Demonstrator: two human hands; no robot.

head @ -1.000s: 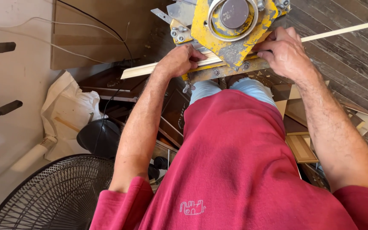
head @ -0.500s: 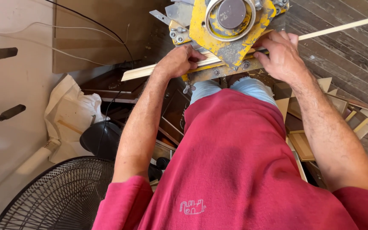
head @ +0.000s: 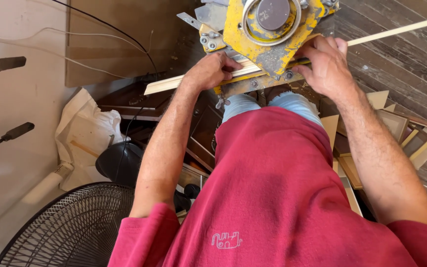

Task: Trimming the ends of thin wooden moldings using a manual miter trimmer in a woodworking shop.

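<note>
Your left hand (head: pixel 208 71) and right hand (head: pixel 322 64) press flat on the thin, whippy wooden strip (head: pixel 174 83) either side of the yellow saw (head: pixel 268 29); keep hold close.

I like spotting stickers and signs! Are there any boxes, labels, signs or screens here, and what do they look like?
No boxes, signs or screens show.
Round label: on top of the yellow machine, a grey disc in a pale ring.
Small logo: on the red shirt, a pale outline drawing.
</note>
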